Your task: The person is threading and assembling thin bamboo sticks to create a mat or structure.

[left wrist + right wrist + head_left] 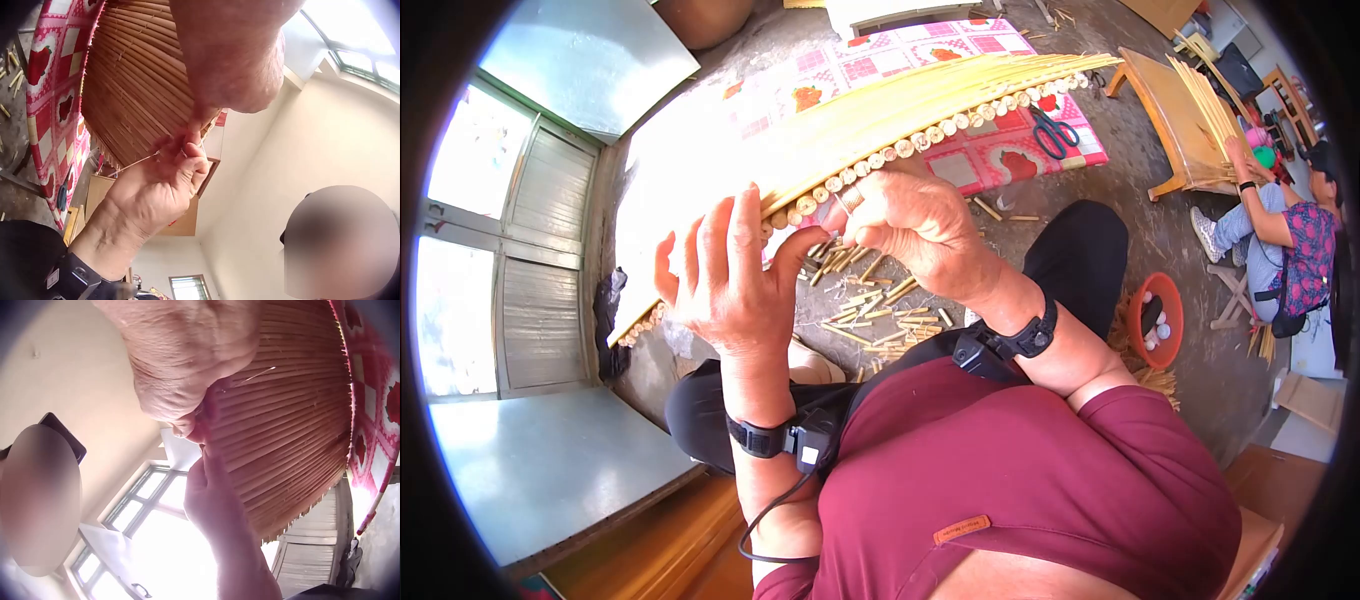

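Note:
A mat of pale straw-like stalks [880, 105], bound side by side, lies over a low table, its cut round ends along the near edge. My left hand [735, 275] is at that edge, fingers above and thumb below, pinching it. Beside it my right hand [925, 225] pinches a thin pale thread [134, 164] in curled fingers. In the left wrist view the thread runs from the right hand [150, 194] across the stalks' underside. Both hands' fingertips meet at the edge in the right wrist view, where the left hand [219, 506] comes up from below.
Scissors [1055, 133] lie on the pink checked tablecloth [975, 165]. Short cut stalk pieces [890, 325] litter the floor beneath. An orange bucket [1155, 320] stands to the right. Farther right another person [1280, 235] sits at a wooden bench [1170, 120] with stalks on it.

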{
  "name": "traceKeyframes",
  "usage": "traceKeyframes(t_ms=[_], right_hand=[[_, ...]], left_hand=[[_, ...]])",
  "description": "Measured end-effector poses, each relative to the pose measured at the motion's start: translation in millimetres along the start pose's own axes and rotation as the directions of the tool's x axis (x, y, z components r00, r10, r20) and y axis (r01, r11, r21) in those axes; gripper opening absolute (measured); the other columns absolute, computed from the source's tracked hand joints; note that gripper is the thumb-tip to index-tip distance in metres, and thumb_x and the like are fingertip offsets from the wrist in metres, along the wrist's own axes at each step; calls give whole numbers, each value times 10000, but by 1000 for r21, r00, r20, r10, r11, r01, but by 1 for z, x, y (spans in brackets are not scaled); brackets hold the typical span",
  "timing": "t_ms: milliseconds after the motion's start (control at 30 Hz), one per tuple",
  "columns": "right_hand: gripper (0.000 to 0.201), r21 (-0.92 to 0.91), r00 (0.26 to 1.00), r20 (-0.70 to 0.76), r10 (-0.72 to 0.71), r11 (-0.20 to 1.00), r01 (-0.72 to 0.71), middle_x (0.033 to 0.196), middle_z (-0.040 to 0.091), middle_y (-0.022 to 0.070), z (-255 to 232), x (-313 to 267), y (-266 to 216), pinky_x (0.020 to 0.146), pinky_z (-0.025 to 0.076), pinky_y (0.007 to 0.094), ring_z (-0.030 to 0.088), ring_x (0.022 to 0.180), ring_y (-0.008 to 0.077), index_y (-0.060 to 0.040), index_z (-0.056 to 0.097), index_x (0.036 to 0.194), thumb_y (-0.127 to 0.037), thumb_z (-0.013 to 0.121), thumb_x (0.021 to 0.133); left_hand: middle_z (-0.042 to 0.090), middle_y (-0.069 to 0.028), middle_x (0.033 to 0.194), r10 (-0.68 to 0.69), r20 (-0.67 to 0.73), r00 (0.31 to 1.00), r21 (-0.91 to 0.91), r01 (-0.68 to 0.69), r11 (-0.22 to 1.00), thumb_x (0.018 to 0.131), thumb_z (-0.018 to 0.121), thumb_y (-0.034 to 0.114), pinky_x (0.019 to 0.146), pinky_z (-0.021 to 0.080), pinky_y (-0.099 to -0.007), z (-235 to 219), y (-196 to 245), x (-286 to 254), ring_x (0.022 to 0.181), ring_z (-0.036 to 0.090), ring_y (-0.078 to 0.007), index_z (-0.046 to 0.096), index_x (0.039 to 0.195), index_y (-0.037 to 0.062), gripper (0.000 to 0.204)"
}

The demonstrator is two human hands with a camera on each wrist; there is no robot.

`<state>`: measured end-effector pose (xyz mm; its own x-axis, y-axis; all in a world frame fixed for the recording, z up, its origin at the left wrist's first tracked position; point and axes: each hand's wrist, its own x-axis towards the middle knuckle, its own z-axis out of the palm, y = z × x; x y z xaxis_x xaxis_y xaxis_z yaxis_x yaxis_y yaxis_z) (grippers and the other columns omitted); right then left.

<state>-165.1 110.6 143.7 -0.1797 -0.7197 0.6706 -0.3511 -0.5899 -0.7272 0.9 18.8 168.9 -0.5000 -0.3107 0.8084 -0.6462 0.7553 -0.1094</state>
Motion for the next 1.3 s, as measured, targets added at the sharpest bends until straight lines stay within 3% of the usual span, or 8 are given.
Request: traceKeyframes(t_ms=[267, 667, 767, 900, 1000, 1100, 1200, 1300], right_hand=[[98, -122, 999, 32, -24, 992, 27, 912, 607, 41, -10, -2, -8, 932, 372, 406, 529, 991, 287, -70, 616, 808, -112, 705, 799], [169, -361, 985, 98, -144, 917, 170, 738, 453, 116, -18, -4, -22, 686, 390, 397, 460, 726, 307, -22, 509, 740, -126, 585, 850], [164, -363, 993, 78, -93, 925, 116, 747, 467, 117, -16, -5, -27, 724, 402, 425, 470, 758, 326, -27, 503, 727, -99, 603, 835], [82, -186, 972, 55, 226, 959, -213, 832, 521, 92, -32, -30, -28, 740, 432, 361, 521, 823, 266, -12, 565, 817, -61, 619, 855], [39, -261, 920, -119, 373, 882, -391, 892, 580, 95, -53, -58, -3, 783, 441, 345, 563, 880, 265, -33, 624, 828, -65, 645, 831], [32, -627, 976, -215, 40, 760, -170, 984, 615, 91, -79, -74, 23, 789, 458, 318, 580, 868, 261, -38, 635, 848, -57, 648, 825], [33, -582, 947, -314, 65, 776, -246, 1068, 642, 95, -95, -76, 22, 804, 470, 287, 606, 866, 223, -23, 642, 860, -55, 639, 851], [63, 37, 780, -513, 357, 917, -396, 1096, 656, 117, -98, -70, 10, 815, 469, 259, 618, 887, 182, -1, 648, 861, -57, 630, 882]], left_hand=[[659, 12, 928, 2, 4, 1000, 22, -2, 1000, 746, 738, 473, 810, 424, -350, 0, 4, 3, 849, 623, -169, 657, 965, 138, 408], [604, 38, 763, 107, 19, 994, 29, -108, 994, 742, 754, 444, 668, 438, -318, -5, 12, 11, 713, 598, -148, 632, 884, 148, 350], [597, 36, 749, 100, 8, 995, 47, -100, 994, 729, 752, 461, 650, 437, -322, -4, 15, 17, 704, 595, -151, 614, 849, 150, 361], [602, 37, 744, 61, -33, 998, 67, -59, 996, 692, 774, 448, 638, 439, -321, -5, 4, 29, 701, 599, -152, 593, 810, 156, 363], [599, 33, 737, 48, -31, 998, 59, -46, 997, 680, 787, 419, 632, 442, -323, -11, 4, 39, 697, 601, -152, 597, 802, 162, 342], [607, 28, 736, 44, -18, 999, 63, -43, 997, 676, 793, 403, 621, 444, -331, -18, 5, 48, 693, 607, -163, 599, 796, 161, 332], [619, 15, 735, 24, -12, 1000, 40, -24, 999, 668, 803, 376, 611, 449, -336, -24, 3, 58, 689, 614, -188, 600, 780, 155, 321], [620, 3, 724, 31, -65, 997, -4, -31, 1000, 657, 813, 360, 613, 457, -341, -27, -2, 68, 688, 617, -213, 604, 766, 148, 317]])
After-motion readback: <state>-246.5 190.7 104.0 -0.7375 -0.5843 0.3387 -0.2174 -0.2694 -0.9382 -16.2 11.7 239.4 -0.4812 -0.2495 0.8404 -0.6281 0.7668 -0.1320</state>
